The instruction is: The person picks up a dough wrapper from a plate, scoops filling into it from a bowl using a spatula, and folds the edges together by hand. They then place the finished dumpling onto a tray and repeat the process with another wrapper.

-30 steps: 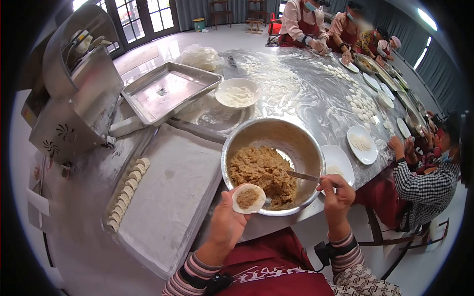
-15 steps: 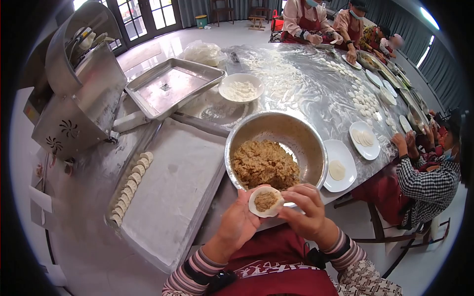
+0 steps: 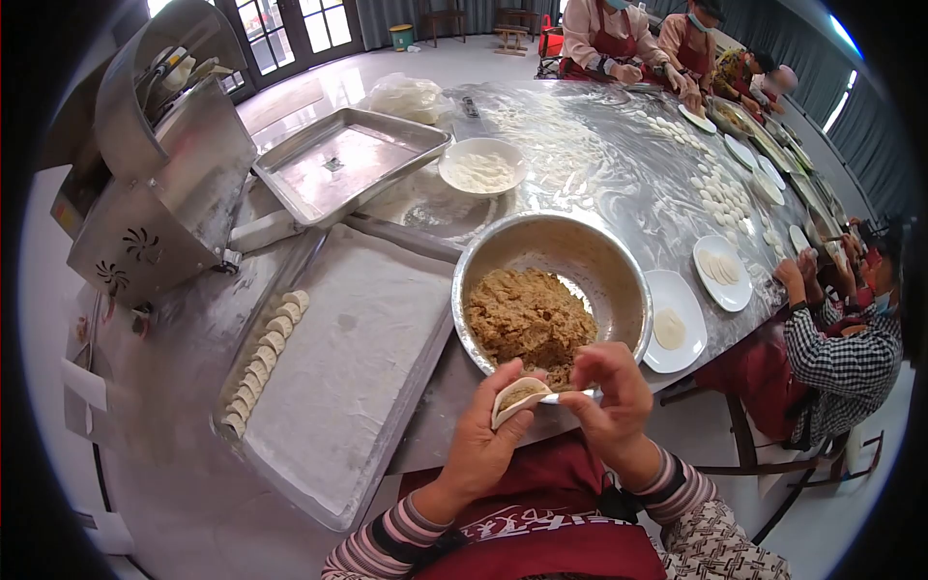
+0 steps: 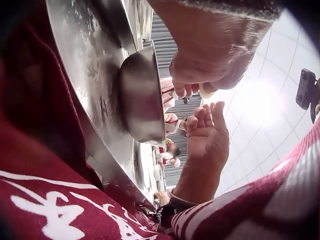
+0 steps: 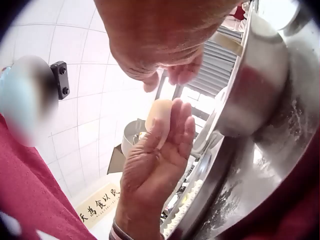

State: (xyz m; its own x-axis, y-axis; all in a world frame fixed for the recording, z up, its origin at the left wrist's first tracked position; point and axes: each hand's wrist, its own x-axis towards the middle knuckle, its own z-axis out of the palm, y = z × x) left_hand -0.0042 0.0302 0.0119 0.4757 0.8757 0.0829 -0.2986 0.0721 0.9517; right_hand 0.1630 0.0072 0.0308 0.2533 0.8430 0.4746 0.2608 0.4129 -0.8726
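My left hand [image 3: 483,435] holds a round dough wrapper [image 3: 520,398] with brown filling, its sides bent upward into a fold. The thumb lies along the near edge. Close at the wrapper's right end is my right hand [image 3: 616,406], thumb and forefinger apart. A flat metal spatula [image 4: 175,129] sticks out from this right hand [image 4: 206,145] in the left wrist view; its grip is partly hidden. The right wrist view shows the pale wrapper [image 5: 160,114] upright in the left hand [image 5: 156,167]. Behind both hands stands a steel bowl [image 3: 628,290] of brown filling [image 3: 527,314].
A lined tray [image 3: 338,358] at left holds a row of folded dumplings [image 3: 263,362]. Beyond are an empty metal tray [image 3: 338,159], a flour bowl [image 3: 482,168] and a steel machine [image 3: 155,203]. Plates with wrappers [image 3: 668,330] stand right; several people work around the table.
The flat wrapper is now bent up into a fold. My right hand has come from over the bowl to the wrapper, and the spatula has left the filling.
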